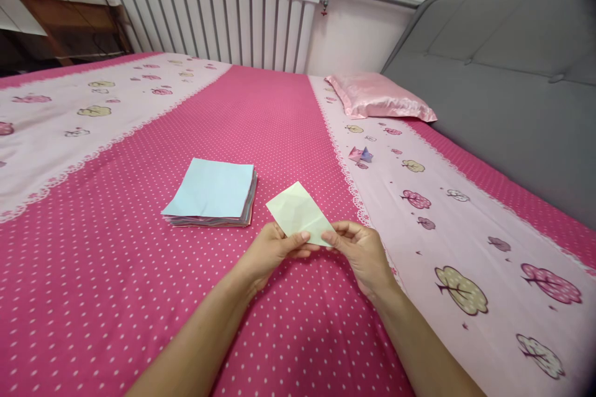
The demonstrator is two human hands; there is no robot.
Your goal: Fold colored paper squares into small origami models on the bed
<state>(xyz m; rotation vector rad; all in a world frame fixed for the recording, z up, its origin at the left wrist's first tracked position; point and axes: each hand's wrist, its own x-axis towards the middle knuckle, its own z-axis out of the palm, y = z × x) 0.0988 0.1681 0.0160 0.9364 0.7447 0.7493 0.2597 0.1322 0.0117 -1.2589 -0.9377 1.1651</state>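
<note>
A pale yellow-green sheet of origami paper [298, 211], with faint creases on its face, is held up just above the bed between both hands. My left hand [275, 248] pinches its lower left edge, thumb on top and fingers beneath. At the lower right corner, my right hand [361, 252] grips it the same way. To the left lies a thick stack of square paper [212, 189], light blue on top with other colours showing at its sides. Whether the held sheet is one layer or folded double, I cannot tell.
A small folded pink and blue paper piece [360, 154] sits on the sheet's white band. Farther back, a pink pillow [379, 96] rests against the grey headboard [503, 56]. A white radiator [209, 12] lines the wall, and a desk [69, 18] stands far left.
</note>
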